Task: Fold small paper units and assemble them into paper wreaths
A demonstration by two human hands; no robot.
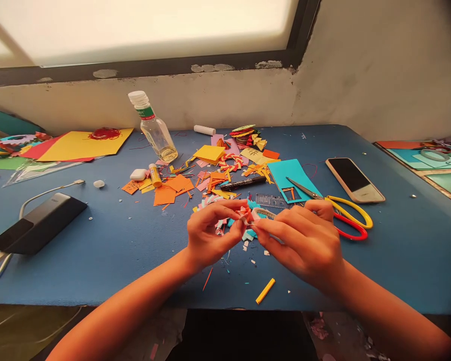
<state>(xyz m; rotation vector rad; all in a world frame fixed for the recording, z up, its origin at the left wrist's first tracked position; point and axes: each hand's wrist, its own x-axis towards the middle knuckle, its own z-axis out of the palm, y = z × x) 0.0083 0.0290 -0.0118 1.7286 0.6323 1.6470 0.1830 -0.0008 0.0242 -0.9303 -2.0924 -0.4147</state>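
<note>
1. Both forearms come in from the near edge of the blue table, angling inward until the hands nearly meet.
2. Here's the left hand, wrist slightly bent, fingers reaching right, thumb and fingertips clamped on a small pink-and-orange paper piece.
3. And the right hand, back turned up, fingers pointing left, its leading fingertips pinched on the piece's right side; one finger curls up behind, and the exact thumb grip I cannot tell.
4. The piece sits right between the two hands, in front of turquoise paper scraps.
5. Just beyond the right knuckles, scissors lie with blades over a turquoise card.
</note>
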